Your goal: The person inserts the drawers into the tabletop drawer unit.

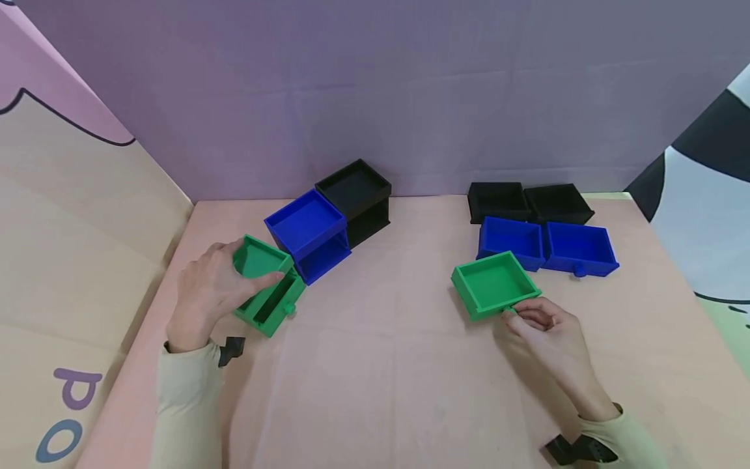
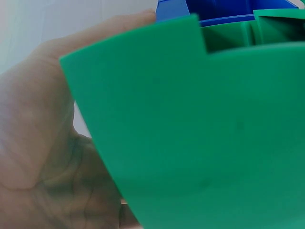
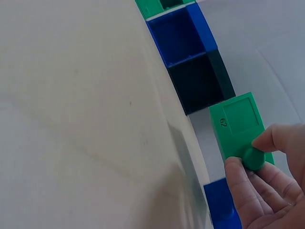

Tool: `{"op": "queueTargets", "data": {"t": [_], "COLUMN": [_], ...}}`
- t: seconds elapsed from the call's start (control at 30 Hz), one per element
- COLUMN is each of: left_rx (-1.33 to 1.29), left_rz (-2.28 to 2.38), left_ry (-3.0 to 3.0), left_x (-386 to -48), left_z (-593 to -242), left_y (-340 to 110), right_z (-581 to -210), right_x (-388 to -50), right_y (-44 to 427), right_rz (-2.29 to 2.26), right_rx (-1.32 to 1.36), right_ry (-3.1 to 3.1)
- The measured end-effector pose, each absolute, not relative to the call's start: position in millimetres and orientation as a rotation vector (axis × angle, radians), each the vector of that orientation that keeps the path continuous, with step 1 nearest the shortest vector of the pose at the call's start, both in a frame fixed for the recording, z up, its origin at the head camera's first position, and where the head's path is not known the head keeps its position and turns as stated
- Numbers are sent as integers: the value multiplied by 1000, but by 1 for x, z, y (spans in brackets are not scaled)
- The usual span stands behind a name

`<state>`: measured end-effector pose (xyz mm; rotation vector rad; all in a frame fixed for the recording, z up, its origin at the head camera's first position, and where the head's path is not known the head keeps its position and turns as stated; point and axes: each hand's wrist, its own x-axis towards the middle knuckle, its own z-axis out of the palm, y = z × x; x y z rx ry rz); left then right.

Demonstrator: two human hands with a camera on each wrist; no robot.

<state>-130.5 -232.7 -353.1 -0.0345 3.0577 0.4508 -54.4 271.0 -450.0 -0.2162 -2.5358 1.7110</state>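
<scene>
At the left, my left hand [image 1: 213,286] grips a green cabinet [image 1: 258,257], thumb and fingers on opposite sides of its top. A green drawer with a round knob [image 1: 290,309] sits in the cabinet, partly out. The cabinet's green wall [image 2: 157,119] fills much of the left wrist view, the left palm [image 2: 43,143] beside it. On the right, my right hand [image 1: 556,339] pinches the knob [image 3: 253,158] of another green drawer [image 1: 495,284], held upright-side up in front of the blue drawers. The number 62 is on its front [image 3: 238,119].
A blue cabinet [image 1: 306,221] and a black cabinet [image 1: 354,189] stand behind the green one, their fronts hollow. Two blue drawers [image 1: 510,241] [image 1: 579,246] and two black drawers [image 1: 498,200] [image 1: 558,203] lie at the back right, before the grey-purple backdrop [image 1: 375,98].
</scene>
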Motion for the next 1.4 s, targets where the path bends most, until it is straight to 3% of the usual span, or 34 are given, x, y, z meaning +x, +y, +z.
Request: {"op": "queueTargets", "data": {"t": [0.6,1.4], "left_rx": [-44,-52], "left_rz": [437,484], "left_ry": [3055,3036], "left_x": [-130,-129], "left_z": [-353,-354], "left_y": [-233,-233], "right_z": [-453,-455], "right_x": [-62,-69], "right_y": [235,173], "right_rz": [1620,1764], "right_rx": [-5,-15], "right_ry": [-2611,-2702]}}
